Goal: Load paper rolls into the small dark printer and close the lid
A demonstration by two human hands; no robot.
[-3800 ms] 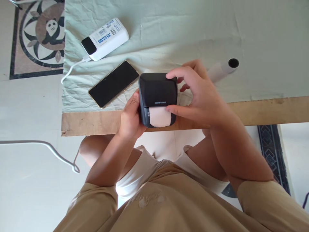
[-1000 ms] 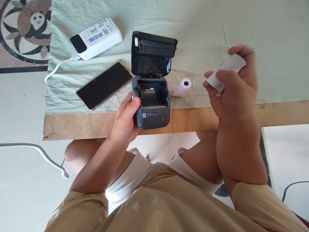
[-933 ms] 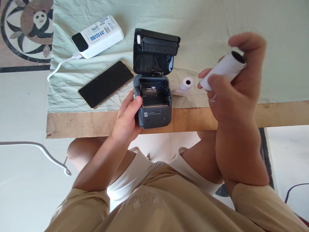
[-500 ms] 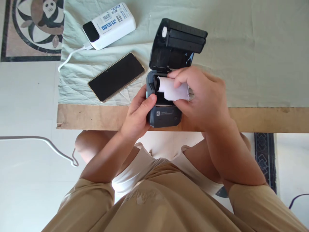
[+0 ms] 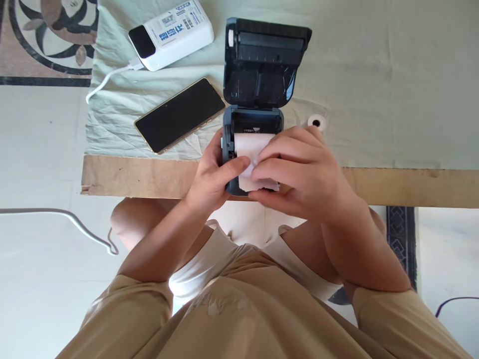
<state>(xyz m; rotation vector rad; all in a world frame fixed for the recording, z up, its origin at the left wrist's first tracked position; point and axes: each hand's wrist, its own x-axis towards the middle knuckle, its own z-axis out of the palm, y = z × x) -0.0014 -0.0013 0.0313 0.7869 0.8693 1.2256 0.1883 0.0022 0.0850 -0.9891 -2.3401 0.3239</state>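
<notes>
A small dark portable printer is held at the table's front edge, its black lid swung up and back. My left hand wraps around the printer's left side, with the thumb pressing on the white paper. Inside the compartment sits the white paper roll, and its loose end, with a ragged edge, hangs over the printer's front. My right hand has its bent fingers on the paper from the right; the fingertips are partly hidden. Just behind the right hand stands a small white roll with a dark core.
Left of the printer lies a smartphone with a dark screen. Behind it is a white power bank with a white cable plugged in. A pale green cloth covers the table up to its bare wooden front strip.
The paper roll has gone down into the printer's compartment, and its end now drapes over the front. The printer has turned straighter. My right hand has shifted lower and slightly left, revealing the small roll.
</notes>
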